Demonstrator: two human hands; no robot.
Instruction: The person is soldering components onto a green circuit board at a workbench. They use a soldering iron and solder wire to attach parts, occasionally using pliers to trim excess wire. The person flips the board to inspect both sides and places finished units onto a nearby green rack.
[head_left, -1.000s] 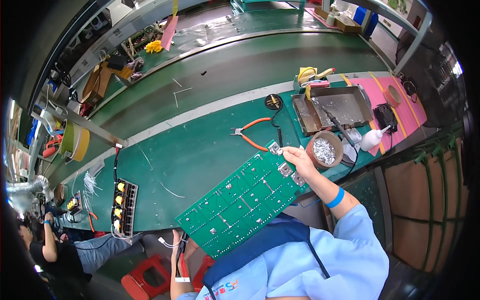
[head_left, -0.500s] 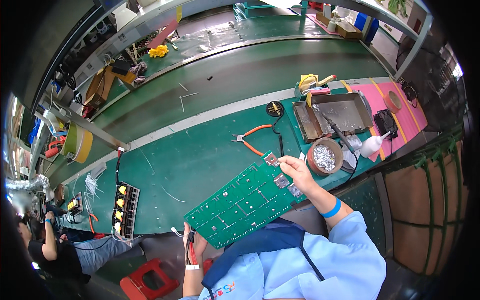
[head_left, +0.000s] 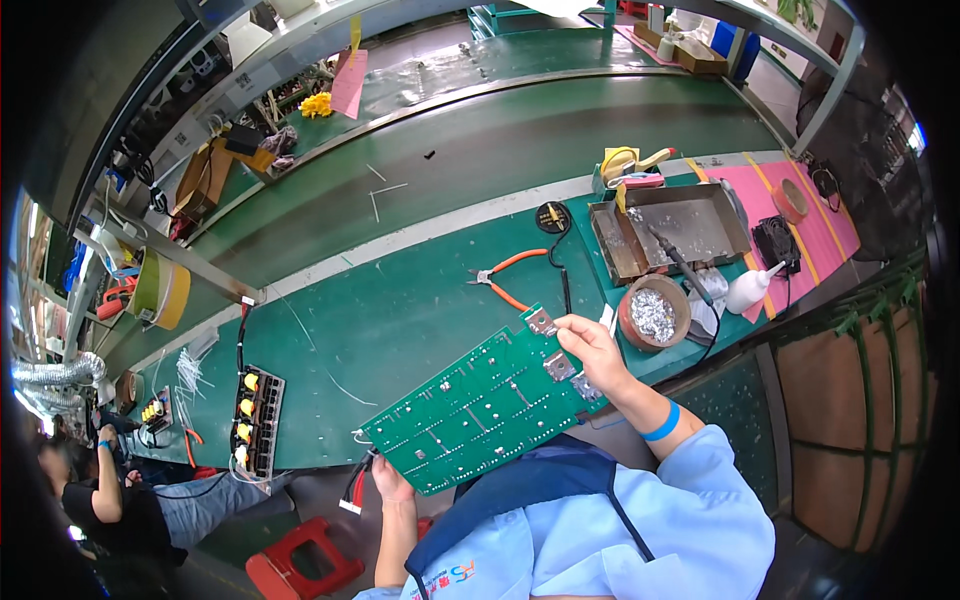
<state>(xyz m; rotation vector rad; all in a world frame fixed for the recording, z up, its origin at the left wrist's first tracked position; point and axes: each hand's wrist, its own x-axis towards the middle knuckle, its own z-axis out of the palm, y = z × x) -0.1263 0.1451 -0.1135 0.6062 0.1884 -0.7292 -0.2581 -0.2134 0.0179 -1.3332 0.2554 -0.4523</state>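
A large green circuit board (head_left: pixel 480 410) is held up at a slant before my chest, its soldered underside showing. My right hand (head_left: pixel 592 350) pinches its upper right corner, beside square metal plates (head_left: pixel 558 366) on that end. At the lower left corner, my left hand (head_left: pixel 393 482) grips the edge, its fingers partly hidden behind the board. Red and black wires with a white connector (head_left: pixel 350 506) hang down next to that hand. Just beyond the board lie orange-handled cutters (head_left: pixel 510 279) with their jaws pointing left.
A soldering iron (head_left: pixel 680 262) leans across a metal tray (head_left: pixel 690 225) at right, near a bowl of solder scraps (head_left: pixel 653 314) and a white bottle (head_left: pixel 752 288). Another board with yellow parts (head_left: pixel 257 425) stands at left. A co-worker (head_left: pixel 115 490) sits beyond a red stool (head_left: pixel 303 560).
The board's left end has shifted slightly left. The hanging wires have swung left, away from my left forearm. Both hands keep hold of the board.
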